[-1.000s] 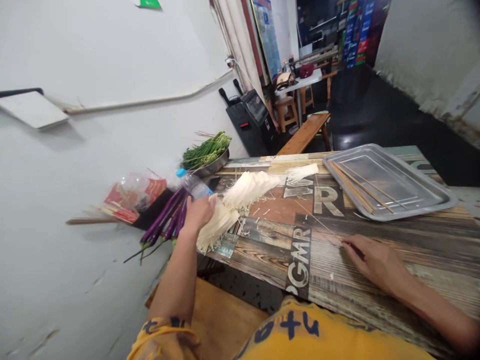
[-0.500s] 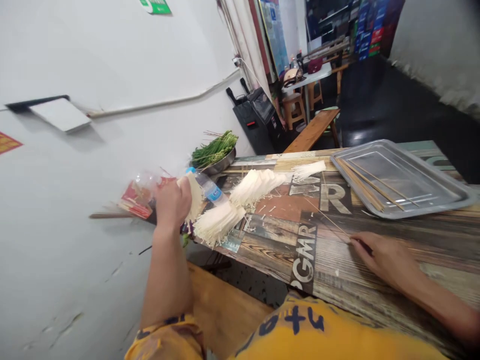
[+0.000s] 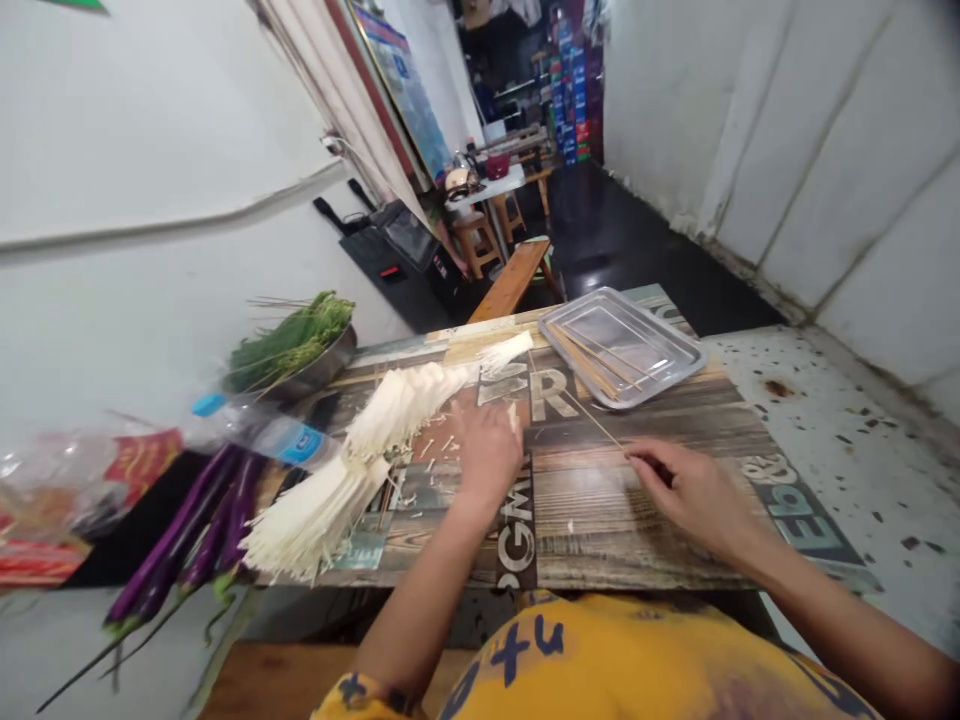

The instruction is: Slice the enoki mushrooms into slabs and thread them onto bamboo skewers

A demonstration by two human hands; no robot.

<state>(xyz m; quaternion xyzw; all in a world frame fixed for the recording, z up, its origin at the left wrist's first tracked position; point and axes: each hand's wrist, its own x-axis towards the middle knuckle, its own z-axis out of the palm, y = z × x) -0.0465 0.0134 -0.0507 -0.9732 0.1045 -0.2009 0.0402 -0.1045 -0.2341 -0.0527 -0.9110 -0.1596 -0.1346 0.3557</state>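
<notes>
Fingers (image 3: 646,449) of the right hand (image 3: 694,495) pinch a thin skewer (image 3: 598,423); I can't tell if the left hand (image 3: 489,445) pinches anything. More skewers (image 3: 589,362) lie in the tray (image 3: 651,345), greens (image 3: 296,340) fill the metal bowl (image 3: 330,362), and enoki mushrooms (image 3: 401,402) lie on the bench (image 3: 585,520).

Metal bowl (image 3: 334,362) heaped with greens (image 3: 277,345). Nearer than bowl: blue-capped bottle (image 3: 262,432), purple eggplants (image 3: 176,535). Right of bowl: black case (image 3: 375,262), then wooden bench (image 3: 514,280).
</notes>
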